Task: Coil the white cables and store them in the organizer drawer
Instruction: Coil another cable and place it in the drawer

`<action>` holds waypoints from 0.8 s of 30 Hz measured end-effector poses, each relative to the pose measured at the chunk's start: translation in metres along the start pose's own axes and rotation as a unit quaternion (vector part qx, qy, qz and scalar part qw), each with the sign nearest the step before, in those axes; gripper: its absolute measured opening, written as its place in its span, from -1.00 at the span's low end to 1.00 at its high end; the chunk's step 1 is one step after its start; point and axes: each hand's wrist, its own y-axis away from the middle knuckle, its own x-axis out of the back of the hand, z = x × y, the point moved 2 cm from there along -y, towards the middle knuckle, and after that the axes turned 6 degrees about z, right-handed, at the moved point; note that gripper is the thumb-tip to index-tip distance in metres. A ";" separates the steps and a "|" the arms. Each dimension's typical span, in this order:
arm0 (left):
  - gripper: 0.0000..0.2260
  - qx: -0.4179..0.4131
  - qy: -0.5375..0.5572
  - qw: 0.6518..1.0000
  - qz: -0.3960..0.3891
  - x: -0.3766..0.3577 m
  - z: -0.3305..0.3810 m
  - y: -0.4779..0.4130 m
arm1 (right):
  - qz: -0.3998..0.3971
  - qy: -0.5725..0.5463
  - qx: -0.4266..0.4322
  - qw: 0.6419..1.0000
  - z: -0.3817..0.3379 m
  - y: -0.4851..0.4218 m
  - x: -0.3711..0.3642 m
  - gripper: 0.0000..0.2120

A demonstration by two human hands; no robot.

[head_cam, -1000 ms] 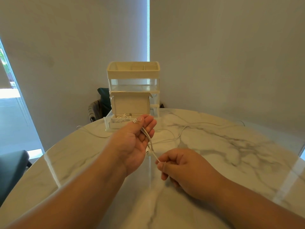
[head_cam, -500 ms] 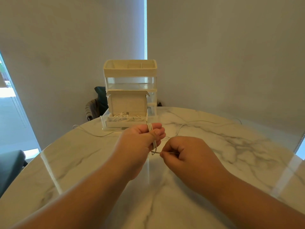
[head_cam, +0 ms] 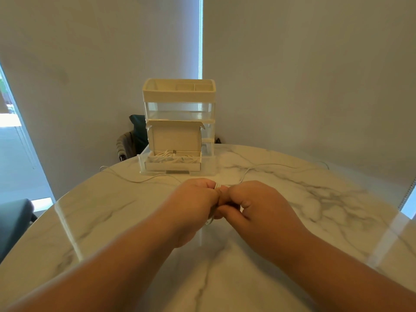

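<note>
Task's approx halfway imo: some white cables (head_cam: 172, 156) already laid in the pulled-out drawer (head_cam: 177, 168), another cable (head_cam: 218, 185) being wound w/ left hand (head_cam: 193, 202) and right hand (head_cam: 254, 203) both closed on it, tail (head_cam: 276, 165) left trailing across the table (head_cam: 326, 210).

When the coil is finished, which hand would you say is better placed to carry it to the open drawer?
Probably the left hand: it holds the coil wrapped around its fingers, and the open drawer sits ahead, slightly to its side. The right hand pinches the loose strand.
</note>
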 end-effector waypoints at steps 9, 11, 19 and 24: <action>-0.70 -0.004 0.025 0.998 -0.064 -0.003 0.007 0.005 | 0.011 -0.006 -0.014 1.000 0.002 0.000 0.006 -0.90; -0.71 0.000 0.015 0.997 -0.078 -0.002 0.006 0.004 | 0.010 -0.006 -0.016 1.000 0.002 0.000 0.006 -0.90; -0.70 0.002 0.047 0.980 -0.194 -0.008 0.014 0.017 | 0.011 0.000 0.003 1.000 0.001 -0.001 0.009 -0.81; -0.66 0.007 0.024 0.983 -0.182 -0.004 0.004 0.010 | 0.022 -0.006 0.004 1.000 0.006 -0.001 0.009 -0.88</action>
